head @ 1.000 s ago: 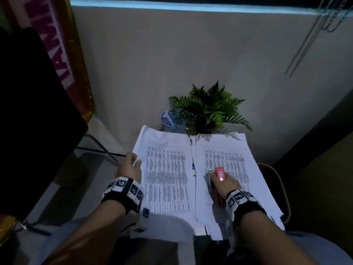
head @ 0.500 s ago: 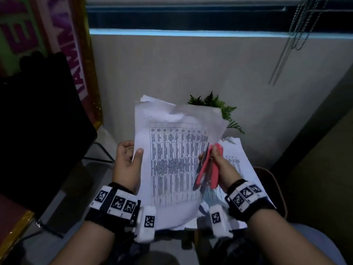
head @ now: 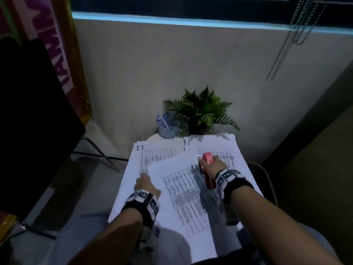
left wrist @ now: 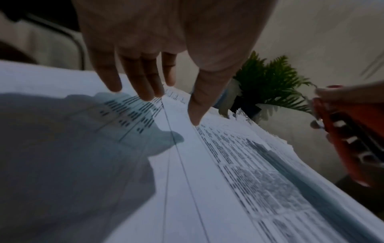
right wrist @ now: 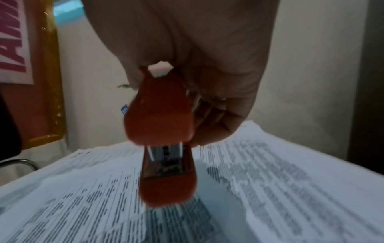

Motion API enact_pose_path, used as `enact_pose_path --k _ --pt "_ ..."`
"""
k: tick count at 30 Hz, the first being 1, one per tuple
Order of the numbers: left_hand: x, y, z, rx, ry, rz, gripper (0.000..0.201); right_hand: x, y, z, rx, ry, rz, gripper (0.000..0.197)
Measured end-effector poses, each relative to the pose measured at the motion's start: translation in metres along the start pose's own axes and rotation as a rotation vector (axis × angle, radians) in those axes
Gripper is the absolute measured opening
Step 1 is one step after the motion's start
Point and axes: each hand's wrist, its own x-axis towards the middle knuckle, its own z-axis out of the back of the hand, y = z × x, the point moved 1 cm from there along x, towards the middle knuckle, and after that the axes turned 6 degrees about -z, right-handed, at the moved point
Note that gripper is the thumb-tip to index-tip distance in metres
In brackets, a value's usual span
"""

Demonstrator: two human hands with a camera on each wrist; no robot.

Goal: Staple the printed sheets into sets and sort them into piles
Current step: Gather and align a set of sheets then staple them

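Observation:
Printed sheets lie in two piles on my lap: a left pile (head: 152, 153) marked "I-T" and a right pile (head: 231, 148). A tilted set of sheets (head: 183, 190) lies across both. My left hand (head: 144, 179) rests on the left pile at the tilted set's edge, its fingers (left wrist: 143, 82) straight and touching the paper (left wrist: 207, 180). Over the right pile, my right hand (head: 208, 162) grips a red stapler (head: 207, 173). In the right wrist view the stapler (right wrist: 162, 118) points down at the sheets (right wrist: 270, 172), its jaws slightly apart, with no paper between them.
A potted fern (head: 202, 111) and a mesh cup (head: 168, 127) holding blue items stand just beyond the piles, against the wall. A black chair back (head: 28, 121) fills the left. A round chair rim (head: 267, 178) shows at the right. Blind cords (head: 298, 25) hang at the upper right.
Half a second ago my left hand held a set upright with the stapler at its edge. That set now lies flat, my left hand has let go, and my right hand has lowered the stapler.

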Motion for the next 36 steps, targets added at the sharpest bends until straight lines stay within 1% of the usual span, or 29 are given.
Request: enact_pose_path --k 2,3,5,6,8,10,13,18,24,28,33,36 --pt "0.011 -0.006 0.001 0.084 -0.064 -0.073 0.046 0.012 -0.001 -0.019 -0.028 0.029 -0.056 0.071" --pt "0.017 -0.010 0.001 0.126 -0.060 -0.138 0.043 0.015 -0.001 -0.027 -0.056 0.029 -0.069 0.069" --pt "0.029 -0.019 -0.003 0.244 0.020 -0.283 0.042 0.022 0.000 -0.042 -0.153 0.019 -0.062 0.062" --pt "0.035 -0.024 -0.007 0.315 0.083 -0.337 0.046 0.024 0.001 -0.047 -0.202 0.014 -0.056 0.058" --pt "0.046 -0.033 -0.016 0.443 0.213 -0.413 0.054 0.031 0.002 -0.056 -0.278 0.035 -0.041 0.053" --pt "0.055 -0.040 -0.028 0.555 0.303 -0.461 0.057 0.036 0.003 -0.063 -0.371 0.057 -0.019 0.052" --pt "0.064 -0.044 -0.041 0.643 0.388 -0.459 0.063 0.039 0.001 -0.074 -0.475 0.057 0.013 0.050" --pt "0.071 -0.047 -0.044 0.684 0.318 -0.465 0.073 0.040 -0.002 -0.082 -0.529 0.019 0.029 0.047" --pt "0.075 -0.051 -0.043 0.749 0.233 -0.528 0.076 0.052 0.006 -0.082 -0.532 -0.034 0.053 0.045" --pt "0.080 -0.051 -0.041 0.735 0.244 -0.542 0.076 0.061 0.012 -0.085 -0.541 -0.065 0.087 0.042" --pt "0.078 -0.052 -0.042 0.721 0.259 -0.548 0.074 0.073 0.015 -0.086 -0.547 -0.064 0.104 0.042" --pt "0.078 -0.049 -0.042 0.726 0.287 -0.583 0.073 0.076 0.015 -0.087 -0.552 -0.061 0.114 0.043"
